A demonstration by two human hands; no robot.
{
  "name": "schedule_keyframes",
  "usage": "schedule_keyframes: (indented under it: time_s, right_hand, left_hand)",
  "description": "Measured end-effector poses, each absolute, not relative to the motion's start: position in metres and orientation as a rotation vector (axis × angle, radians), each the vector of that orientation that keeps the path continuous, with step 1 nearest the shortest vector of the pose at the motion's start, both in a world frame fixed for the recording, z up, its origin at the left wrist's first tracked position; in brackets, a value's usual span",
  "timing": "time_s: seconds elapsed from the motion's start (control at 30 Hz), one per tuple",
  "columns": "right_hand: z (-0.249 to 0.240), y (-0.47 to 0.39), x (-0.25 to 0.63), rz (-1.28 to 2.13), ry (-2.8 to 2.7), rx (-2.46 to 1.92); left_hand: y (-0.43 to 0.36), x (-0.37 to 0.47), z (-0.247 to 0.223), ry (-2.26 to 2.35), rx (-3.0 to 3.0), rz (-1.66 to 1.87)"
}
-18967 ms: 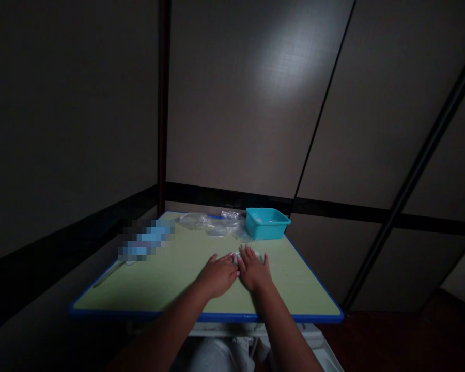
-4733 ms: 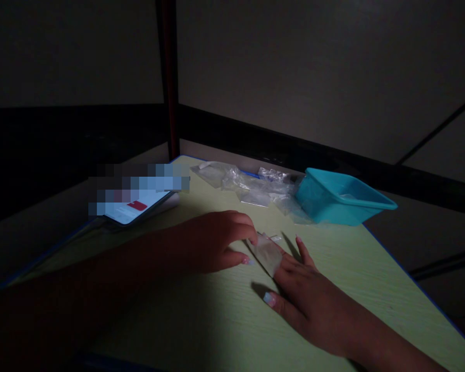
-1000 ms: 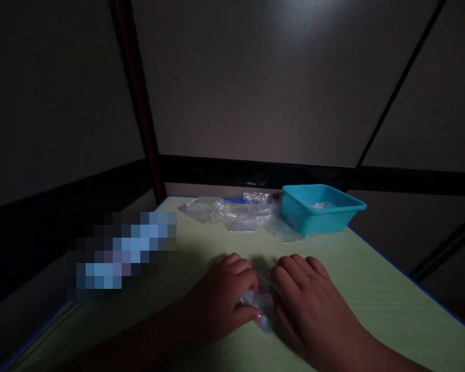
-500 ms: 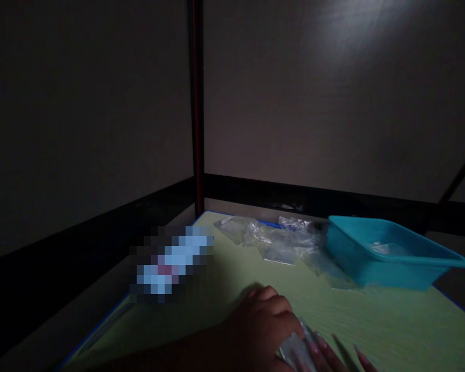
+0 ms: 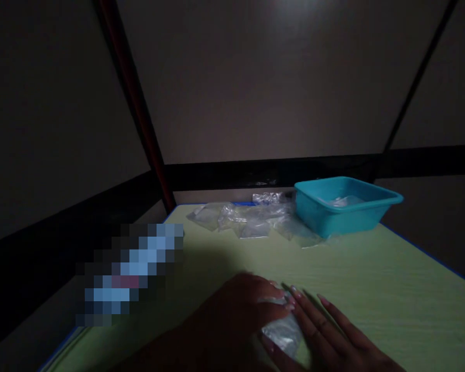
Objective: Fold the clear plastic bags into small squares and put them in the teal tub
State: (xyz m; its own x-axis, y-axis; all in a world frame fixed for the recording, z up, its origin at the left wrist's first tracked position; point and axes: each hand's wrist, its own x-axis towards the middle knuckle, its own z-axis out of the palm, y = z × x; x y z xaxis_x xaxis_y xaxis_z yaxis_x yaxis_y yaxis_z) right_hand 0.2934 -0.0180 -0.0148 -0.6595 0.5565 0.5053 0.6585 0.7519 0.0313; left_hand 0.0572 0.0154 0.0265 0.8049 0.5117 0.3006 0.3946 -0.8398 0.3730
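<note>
A crumpled clear plastic bag lies low on the table, between my two hands. My left hand reaches in from the left, its fingers closed on the upper part of the bag. From the lower right, my right hand has its thumb on the bag's near left side and its fingers along the right side, so the bag sits in its grasp. The ring and little fingers stretch out over the tabletop. What is inside the bag, if anything, I cannot make out.
Several clear plastic bags lie along the back of the pale green table. A turquoise basin with clear plastic inside stands back right. A pixelated blue-white object is at the left edge. Dark walls rise behind.
My view has shifted, so more of both hands and the bag shows. My left fingers have come over the bag's top, and my right hand appears further into view.
</note>
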Motion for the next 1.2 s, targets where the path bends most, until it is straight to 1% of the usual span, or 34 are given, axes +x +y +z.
schedule_keyframes:
  time_s: [0.17, 0.3, 0.4, 0.6, 0.73, 0.87, 1.0, 1.07, 1.2]
  right_hand:
    - [-0.006, -0.027, 0.279, -0.207, -2.419, -1.063]
    - [0.003, -0.028, 0.271, -0.149, -2.464, -1.24]
    - [0.011, -0.03, 0.269, -0.122, -2.545, -1.296]
    - [0.019, -0.032, 0.272, -0.091, -2.639, -1.212]
    - [0.016, -0.031, 0.272, -0.089, -2.647, -1.157]
    - [0.015, -0.029, 0.269, -0.086, -2.606, -1.22]
    - [0.029, -0.03, 0.27, -0.004, -2.584, -1.276]
    - [0.039, -0.031, 0.274, 0.079, -2.595, -1.274]
    - [0.05, -0.024, 0.283, 0.231, -2.561, -1.301]
  left_hand:
    - [0.01, 0.064, 0.006, 0.612, 2.889, 0.308]
    - [0.012, 0.06, 0.004, 0.627, 2.935, 0.091]
    - [0.014, 0.056, 0.008, 0.615, 2.94, 0.074]
    - [0.013, 0.055, 0.022, 0.682, 2.847, 0.037]
    - [0.009, 0.054, 0.022, 0.793, 2.812, 0.183]
    - [0.007, 0.052, 0.017, 0.979, 2.822, 0.379]
    - [0.009, 0.051, 0.025, 1.194, 2.821, 0.541]
    - [0.008, 0.051, 0.032, 1.151, 2.812, 0.598]
    - [0.005, 0.048, 0.039, 0.823, 2.857, 0.646]
